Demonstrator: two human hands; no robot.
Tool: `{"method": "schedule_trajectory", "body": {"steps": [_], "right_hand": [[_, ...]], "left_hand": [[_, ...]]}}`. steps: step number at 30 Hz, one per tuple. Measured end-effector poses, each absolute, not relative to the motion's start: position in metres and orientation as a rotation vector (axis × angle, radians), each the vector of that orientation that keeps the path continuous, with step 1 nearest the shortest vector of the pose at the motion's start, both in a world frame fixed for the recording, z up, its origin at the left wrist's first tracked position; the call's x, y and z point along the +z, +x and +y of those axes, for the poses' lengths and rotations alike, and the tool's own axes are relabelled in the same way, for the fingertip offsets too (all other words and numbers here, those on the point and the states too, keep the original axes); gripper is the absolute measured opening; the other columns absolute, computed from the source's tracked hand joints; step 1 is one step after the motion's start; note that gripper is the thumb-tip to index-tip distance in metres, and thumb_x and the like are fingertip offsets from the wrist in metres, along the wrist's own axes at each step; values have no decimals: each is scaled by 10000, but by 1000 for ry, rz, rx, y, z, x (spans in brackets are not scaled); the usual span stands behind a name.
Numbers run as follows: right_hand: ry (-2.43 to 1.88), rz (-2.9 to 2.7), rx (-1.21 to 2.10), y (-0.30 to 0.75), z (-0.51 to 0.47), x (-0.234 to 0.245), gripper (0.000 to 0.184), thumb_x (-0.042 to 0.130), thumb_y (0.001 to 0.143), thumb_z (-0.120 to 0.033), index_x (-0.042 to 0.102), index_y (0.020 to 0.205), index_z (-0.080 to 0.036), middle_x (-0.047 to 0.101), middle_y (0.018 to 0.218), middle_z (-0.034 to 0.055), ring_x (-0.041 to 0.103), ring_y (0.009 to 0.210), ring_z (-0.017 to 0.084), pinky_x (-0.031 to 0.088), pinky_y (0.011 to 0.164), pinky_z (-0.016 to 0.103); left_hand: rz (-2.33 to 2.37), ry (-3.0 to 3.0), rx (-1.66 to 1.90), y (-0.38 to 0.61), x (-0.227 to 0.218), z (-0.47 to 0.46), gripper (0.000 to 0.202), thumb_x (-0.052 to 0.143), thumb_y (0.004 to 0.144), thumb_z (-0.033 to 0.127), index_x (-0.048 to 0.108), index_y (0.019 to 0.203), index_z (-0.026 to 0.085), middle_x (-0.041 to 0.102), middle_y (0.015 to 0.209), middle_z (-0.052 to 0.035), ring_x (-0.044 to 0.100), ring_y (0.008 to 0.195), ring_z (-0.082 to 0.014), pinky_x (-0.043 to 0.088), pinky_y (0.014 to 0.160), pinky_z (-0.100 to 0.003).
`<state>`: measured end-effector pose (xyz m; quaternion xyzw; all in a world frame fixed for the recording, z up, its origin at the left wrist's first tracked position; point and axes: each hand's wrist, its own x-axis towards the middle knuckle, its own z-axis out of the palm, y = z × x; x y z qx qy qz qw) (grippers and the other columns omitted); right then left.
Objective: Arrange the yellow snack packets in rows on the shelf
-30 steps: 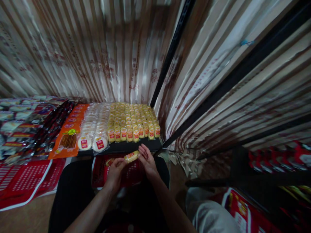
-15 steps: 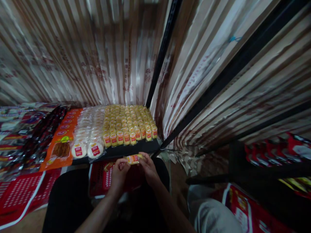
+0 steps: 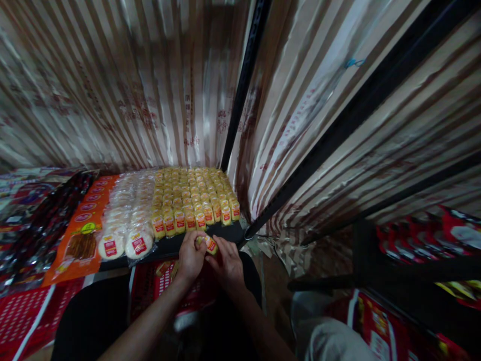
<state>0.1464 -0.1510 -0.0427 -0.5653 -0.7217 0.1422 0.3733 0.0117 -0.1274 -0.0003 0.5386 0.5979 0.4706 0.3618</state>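
Between my two hands is a small yellow wrapped snack cake [image 3: 209,244] with a red and orange label. My left hand [image 3: 192,256] is closed on its left end. The fingers of my right hand [image 3: 227,261] close on its right side. Just beyond, rows of similar yellow snack packs [image 3: 195,200] stand on the black shelf [image 3: 169,246]. Beneath my hands is a red basket [image 3: 145,286], with a few yellow packs in it, partly hidden by my forearms.
Left of the yellow rows stand round white packaged cakes [image 3: 139,244], an orange bag [image 3: 80,240] and dark shiny packets [image 3: 45,215]. A red basket [image 3: 22,311] is at lower left. Black posts [image 3: 244,90] rise by striped sheeting. Red packs [image 3: 417,238] fill a right shelf, above a grey-clothed knee [image 3: 334,338].
The snack cake has turned from lying level to a tilt, and both hands have drawn closer together around it. The view has shifted slightly, moving the shelf leftward and down.
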Motion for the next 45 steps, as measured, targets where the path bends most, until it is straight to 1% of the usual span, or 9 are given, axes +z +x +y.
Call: {"method": "schedule_trajectory", "body": {"steps": [4, 8, 12, 16, 23, 26, 32, 39, 45], "right_hand": [[-1503, -1808, 278, 149, -138, -45, 382, 493, 857, -347, 528, 1211, -206, 608, 1096, 95, 519, 994, 246, 427, 883, 405], [-1600, -1692, 216, 150, -123, -48, 394, 468, 860, -352, 501, 1205, -166, 606, 1056, 118, 527, 947, 243, 443, 826, 385], [-1686, -1572, 256, 150, -111, -52, 397, 480, 841, -358, 493, 1173, -141, 603, 973, 119, 544, 871, 228, 450, 785, 361], [-1685, -1537, 278, 148, -100, -57, 376, 481, 838, -361, 503, 1138, -136, 594, 935, 111, 541, 869, 227, 444, 783, 355], [-1618, -1526, 303, 149, -91, -65, 273, 454, 842, -318, 520, 1072, -184, 570, 1035, 101, 518, 926, 219, 428, 831, 370], [-1606, -1512, 298, 150, -90, -66, 273, 475, 828, -310, 511, 1064, -176, 567, 1003, 99, 514, 929, 225, 425, 834, 377], [-1569, -1455, 369, 151, -86, -69, 143, 440, 831, -256, 533, 927, -205, 536, 984, 84, 503, 948, 219, 443, 815, 372], [-1580, -1482, 351, 152, -84, -73, 163, 420, 856, -253, 548, 949, -209, 506, 1007, 77, 485, 980, 213, 422, 870, 383], [-1615, -1507, 292, 150, -83, -74, 175, 410, 873, -275, 555, 952, -218, 527, 960, 60, 494, 947, 208, 428, 839, 365]], "left_hand": [[1518, 1467, 1204, 28, 11, -110, 170, 495, 714, 175, 606, 840, 206, 619, 850, -22, 560, 726, -150, 438, 741, -293], [1453, 1502, 1179, 42, 8, -95, 259, 482, 759, 194, 585, 997, 193, 624, 976, -50, 576, 729, -143, 462, 769, -306], [1455, 1598, 1205, 49, -2, -93, 391, 410, 796, 172, 498, 1176, 157, 513, 1233, -119, 551, 1025, -189, 455, 892, -353], [1590, 1765, 1207, 52, -10, -101, 356, 404, 799, 176, 545, 1125, 159, 483, 1269, -120, 419, 1221, -229, 359, 1029, -418], [1566, 1795, 1019, 56, -20, -102, 376, 344, 844, 208, 551, 1152, 148, 511, 1280, -126, 468, 1198, -212, 369, 1033, -395], [1541, 1792, 998, 57, -24, -100, 379, 337, 854, 226, 567, 1143, 141, 512, 1292, -130, 453, 1219, -212, 348, 1050, -400], [1542, 1786, 1011, 59, -29, -99, 373, 353, 864, 257, 572, 1154, 170, 481, 1337, -111, 421, 1252, -209, 325, 1065, -403], [1488, 1822, 1015, 59, -31, -100, 376, 345, 875, 271, 562, 1157, 152, 446, 1366, -118, 393, 1276, -213, 329, 1067, -381], [1457, 1838, 998, 57, -39, -98, 398, 341, 872, 272, 519, 1210, 159, 458, 1358, -110, 366, 1294, -203, 314, 1077, -371]]}}
